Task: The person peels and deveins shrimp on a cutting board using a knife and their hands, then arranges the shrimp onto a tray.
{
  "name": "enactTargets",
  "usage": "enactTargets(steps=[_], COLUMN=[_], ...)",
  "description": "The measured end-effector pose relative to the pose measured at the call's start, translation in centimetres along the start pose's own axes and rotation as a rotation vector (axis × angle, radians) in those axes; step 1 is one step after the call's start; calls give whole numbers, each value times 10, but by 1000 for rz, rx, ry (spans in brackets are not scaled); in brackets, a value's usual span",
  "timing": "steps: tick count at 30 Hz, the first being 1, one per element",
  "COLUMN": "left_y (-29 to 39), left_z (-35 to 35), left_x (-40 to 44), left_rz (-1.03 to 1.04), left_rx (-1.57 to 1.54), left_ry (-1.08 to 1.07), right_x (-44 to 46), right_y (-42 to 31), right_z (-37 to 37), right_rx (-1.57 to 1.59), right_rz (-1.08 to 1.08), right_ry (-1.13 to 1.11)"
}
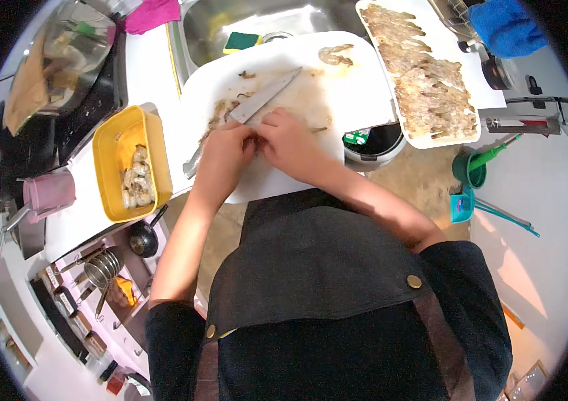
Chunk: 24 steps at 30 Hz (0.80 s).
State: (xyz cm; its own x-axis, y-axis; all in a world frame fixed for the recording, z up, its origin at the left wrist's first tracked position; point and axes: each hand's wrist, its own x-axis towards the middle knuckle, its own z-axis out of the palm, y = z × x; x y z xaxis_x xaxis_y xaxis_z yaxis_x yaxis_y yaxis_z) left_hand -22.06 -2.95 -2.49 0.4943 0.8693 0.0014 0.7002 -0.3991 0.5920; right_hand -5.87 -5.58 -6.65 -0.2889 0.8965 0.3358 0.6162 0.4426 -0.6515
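My left hand (227,154) and my right hand (290,144) meet over the near part of a white cutting board (350,93). The fingers of both are pinched together, and what lies between them is too hidden to name. Just beyond my hands a knife (267,93) lies diagonally, its handle passing beside my left hand. Dark scraps are scattered left of the blade. One shrimp (335,55) rests near the board's far right corner. Several peeled shrimp (138,180) lie in a yellow container (103,167) on the left.
A tray edge (431,144) borders rows of shrimp at the right. Behind the board is a steel sink (210,27) with a sponge (242,43). A bin (377,148) stands below the board's right side. A pink cup (53,194) is at far left.
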Motion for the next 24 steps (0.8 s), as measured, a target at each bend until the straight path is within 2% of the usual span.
enactTargets(steps=[5,8,11,16,20,24], left_y=[17,21,20,25,28,25], left_z=[-6,7,14,20,24,23], left_x=[1,8,12,11,12,13], left_rz=[-35,110,75,121,167,110], left_rx=[-195,-44,-18,50,147,133], left_ry=[13,-31,-77,-33,-1,-43], right_x=[-19,-24,-22,-21,-20,-19], right_y=[8,13,14,7,6,6], right_z=[-30,-32,-26,-21,-21,-24], right_rx=[94,76,33,15,-44,-50], right_rz=[71,88,65,77,91,96], right_ry=[101,64,82,118,60,66])
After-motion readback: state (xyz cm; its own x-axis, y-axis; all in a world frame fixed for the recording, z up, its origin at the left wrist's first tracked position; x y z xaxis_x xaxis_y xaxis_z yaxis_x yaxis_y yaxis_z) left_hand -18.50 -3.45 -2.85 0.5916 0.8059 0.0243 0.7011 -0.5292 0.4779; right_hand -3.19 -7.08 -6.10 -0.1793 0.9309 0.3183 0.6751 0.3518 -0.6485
